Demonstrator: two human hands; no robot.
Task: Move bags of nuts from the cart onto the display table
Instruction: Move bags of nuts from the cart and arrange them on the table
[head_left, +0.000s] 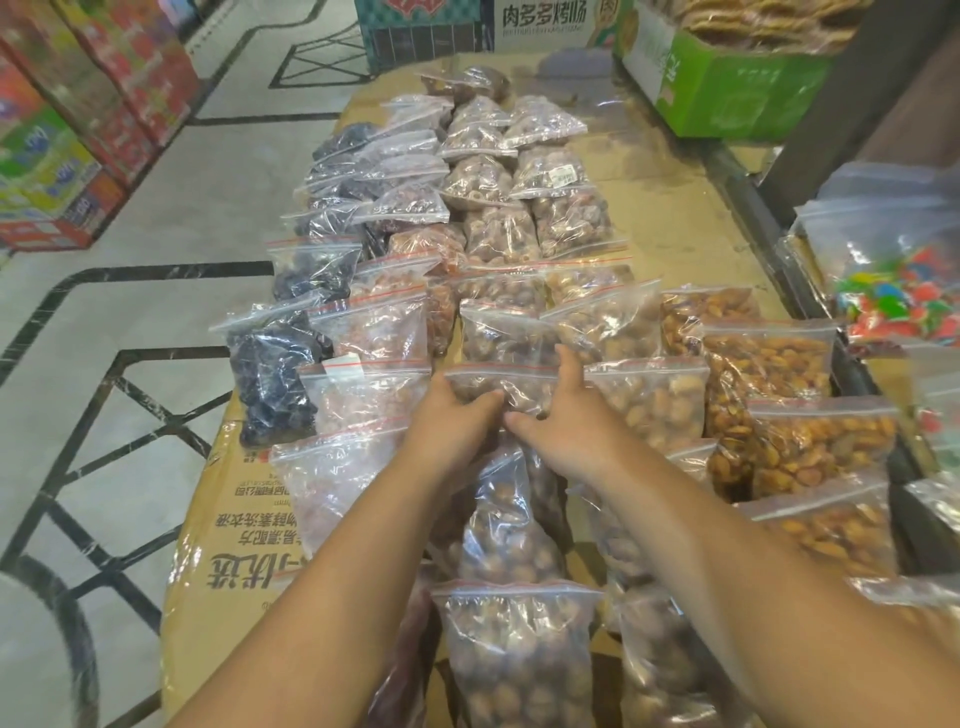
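Nearest the camera, a clear zip bag of round brown nuts (519, 660) lies flat on the cardboard-covered display table (228, 499), with both bare forearms reaching out over it. Beyond it, the left hand (457, 421) and the right hand (563, 421) meet on 1 zip bag of brown nuts (501, 387) in the middle column: the left hand's fingers curl onto its left lower edge, and the right hand lies over its right side with the thumb stretched up along the bag's red seal line. Both hands press or loosely hold this bag against the table; neither is clenched into a fist. Bags fill the table in rows running away from the camera. On the left edge sit bags of dark, almost black dried fruit (275, 374); next to them are pale bags of light brown nuts (369, 332); on the right are bags of orange-brown kernels (769, 364), overlapping each other. Farther back lie more bags of wrinkled brown nuts (498, 234). At the far right, a bag of brightly wrapped sweets (893, 296) sits apart from the table, and a green carton (727, 88) holding stacked flat cakes stands at the far end.
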